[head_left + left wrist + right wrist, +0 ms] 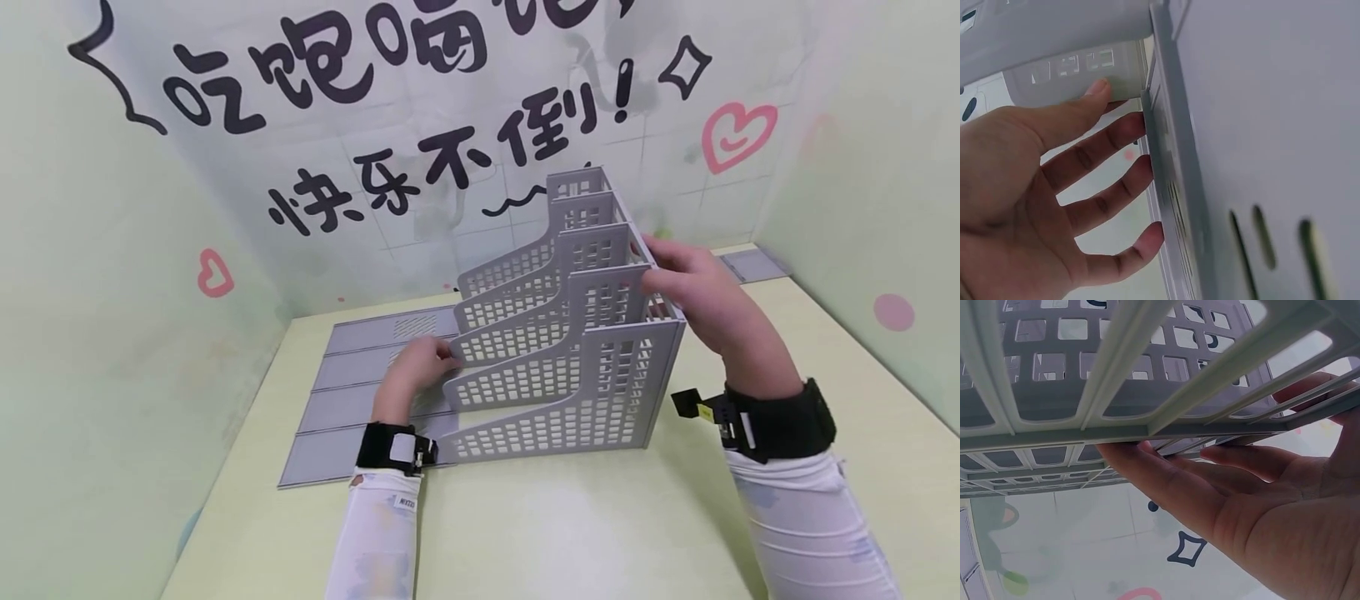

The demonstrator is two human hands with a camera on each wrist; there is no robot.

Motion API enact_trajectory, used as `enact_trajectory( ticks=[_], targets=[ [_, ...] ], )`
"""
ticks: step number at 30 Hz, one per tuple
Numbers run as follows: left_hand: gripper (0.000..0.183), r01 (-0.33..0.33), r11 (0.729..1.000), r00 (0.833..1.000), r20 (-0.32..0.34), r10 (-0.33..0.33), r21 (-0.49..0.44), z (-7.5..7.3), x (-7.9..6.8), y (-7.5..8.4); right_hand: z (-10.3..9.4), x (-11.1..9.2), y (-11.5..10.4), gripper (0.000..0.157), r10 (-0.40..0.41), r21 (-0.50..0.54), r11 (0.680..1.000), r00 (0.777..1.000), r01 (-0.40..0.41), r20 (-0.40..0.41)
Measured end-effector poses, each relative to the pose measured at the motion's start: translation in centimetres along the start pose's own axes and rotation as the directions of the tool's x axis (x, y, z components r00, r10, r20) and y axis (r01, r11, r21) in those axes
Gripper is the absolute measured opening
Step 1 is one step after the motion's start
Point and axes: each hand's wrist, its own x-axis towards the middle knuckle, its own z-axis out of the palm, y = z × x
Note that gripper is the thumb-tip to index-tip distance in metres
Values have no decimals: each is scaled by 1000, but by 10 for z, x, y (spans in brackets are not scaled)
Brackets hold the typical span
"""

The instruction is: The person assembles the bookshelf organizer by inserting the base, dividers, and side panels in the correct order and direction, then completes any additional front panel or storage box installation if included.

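while a lettered wall [465, 92] backs the pale table [540, 525], right fingers [1166, 487] grip a rack [592, 358] that spread left fingers [1110, 197] touch.

one rack [576, 304], five upright panels [591, 392], two wristbands [795, 423]

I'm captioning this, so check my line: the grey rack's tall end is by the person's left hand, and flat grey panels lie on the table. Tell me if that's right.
Not quite: the grey rack has its tall end by the right hand, as the head view shows. Flat grey panels do lie on the table.
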Motion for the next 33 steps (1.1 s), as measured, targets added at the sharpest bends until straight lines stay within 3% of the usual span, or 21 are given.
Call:
enact_trajectory(
  ticks=[6, 19, 33],
  targets=[
    [21, -17, 1000, 1000, -13, 17, 22, -4, -1, 1, 0, -1, 1, 69, -19, -14, 1000, 1000, 19, 3],
    [22, -105, 993, 994, 0, 105, -44, -12, -1, -11, -1, 0, -1, 68, 5, 6, 1000, 1000, -5, 8],
    [24, -70, 997, 997, 31, 71, -39, -11, 0, -13, 5, 1, 0, 69, -12, -7, 1000, 1000, 12, -4]
  ],
)
